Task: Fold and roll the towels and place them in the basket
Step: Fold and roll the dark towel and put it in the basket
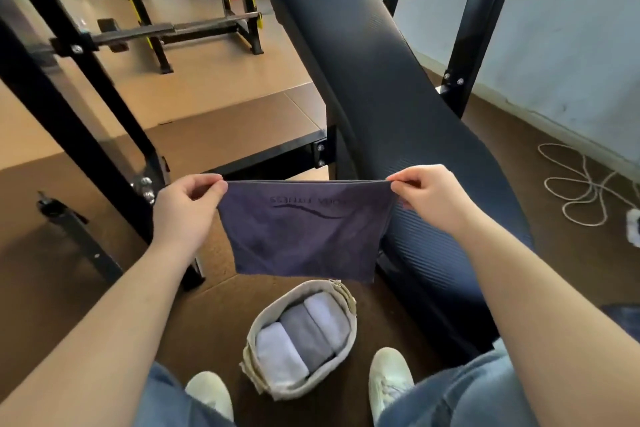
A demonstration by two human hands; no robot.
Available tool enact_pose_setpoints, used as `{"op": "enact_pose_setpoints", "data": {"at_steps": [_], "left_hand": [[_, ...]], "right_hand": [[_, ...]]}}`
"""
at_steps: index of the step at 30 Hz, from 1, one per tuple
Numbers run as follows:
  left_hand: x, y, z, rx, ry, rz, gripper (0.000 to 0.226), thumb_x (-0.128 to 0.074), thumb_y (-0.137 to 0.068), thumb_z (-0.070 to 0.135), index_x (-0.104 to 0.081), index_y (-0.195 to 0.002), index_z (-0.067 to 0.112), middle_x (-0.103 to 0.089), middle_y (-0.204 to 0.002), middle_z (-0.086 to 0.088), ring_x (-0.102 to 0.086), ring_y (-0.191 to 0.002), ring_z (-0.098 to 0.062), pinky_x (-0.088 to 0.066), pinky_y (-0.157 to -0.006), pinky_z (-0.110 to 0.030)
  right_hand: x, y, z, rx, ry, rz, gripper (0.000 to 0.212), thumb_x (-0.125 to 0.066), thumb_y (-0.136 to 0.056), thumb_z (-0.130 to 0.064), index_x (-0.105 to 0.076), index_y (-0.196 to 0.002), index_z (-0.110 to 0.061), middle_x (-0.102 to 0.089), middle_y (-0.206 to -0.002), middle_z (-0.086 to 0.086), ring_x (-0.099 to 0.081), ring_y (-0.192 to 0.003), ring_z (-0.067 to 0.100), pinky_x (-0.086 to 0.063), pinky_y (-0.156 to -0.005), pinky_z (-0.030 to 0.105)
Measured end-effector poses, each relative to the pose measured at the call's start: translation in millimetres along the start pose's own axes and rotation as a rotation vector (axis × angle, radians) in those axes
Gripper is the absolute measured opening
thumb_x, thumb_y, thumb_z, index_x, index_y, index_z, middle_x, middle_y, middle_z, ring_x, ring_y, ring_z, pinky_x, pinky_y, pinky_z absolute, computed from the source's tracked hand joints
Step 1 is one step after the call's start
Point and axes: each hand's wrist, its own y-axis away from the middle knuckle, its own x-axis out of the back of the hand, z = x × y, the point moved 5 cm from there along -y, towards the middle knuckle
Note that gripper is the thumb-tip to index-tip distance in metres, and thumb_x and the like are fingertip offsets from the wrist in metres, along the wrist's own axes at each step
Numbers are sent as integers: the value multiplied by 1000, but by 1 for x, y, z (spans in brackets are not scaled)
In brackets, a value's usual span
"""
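Holding purple towel (304, 229) taut by 2 top corners, pinched in left grip (185, 211) and right grip (429, 199). Looks light, limp, soft; best kept held at corners.

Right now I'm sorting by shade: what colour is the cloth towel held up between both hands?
Dark purplish-blue cloth towel, with a darker logo; head view.
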Motion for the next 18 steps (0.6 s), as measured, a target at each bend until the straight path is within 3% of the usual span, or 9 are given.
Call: {"op": "enact_pose_setpoints", "data": {"at_steps": [5, 9, 13, 18], "left_hand": [[-9, -4, -2, 98, 41, 83, 12, -71, -91, 29, -71, -82, 37, -72, -94, 11, -70, -92, -18, -62, -87, -49], [-35, 6, 7, 136, 106, 3, 14, -67, -94, 19, -71, -89, 32, -72, -97, 3, -70, -92, -21, -64, -80, -47], [-66, 30, 19, 145, 165, -131, 20, -64, -98, 10, -69, -91, 28, -71, -97, 2, -70, -90, -16, -61, -64, -27], [-98, 57, 24, 190, 224, -295, 13, -66, -97, 8, -70, -102, 20, -71, -101, -3, -71, -95, -17, -64, -72, -30]], "right_hand": [[-17, 3, 1, -207, -242, -6, 15, -68, -87, -12, -79, -88, -22, -78, -78, -1, -76, -70, 14, -62, -66, 28], [-30, 11, 3, -368, -454, 4, 8, -67, -90, -7, -73, -93, -11, -76, -81, 9, -73, -65, 15, -58, -60, 28], [-40, 15, -2, -362, -494, 23, 5, -69, -91, -8, -72, -91, -12, -73, -78, 5, -69, -63, 13, -60, -62, 27], [-53, 21, -12, -227, -364, 41, 7, -74, -87, -15, -77, -86, -21, -77, -74, -3, -72, -65, 13, -65, -70, 35]]}}
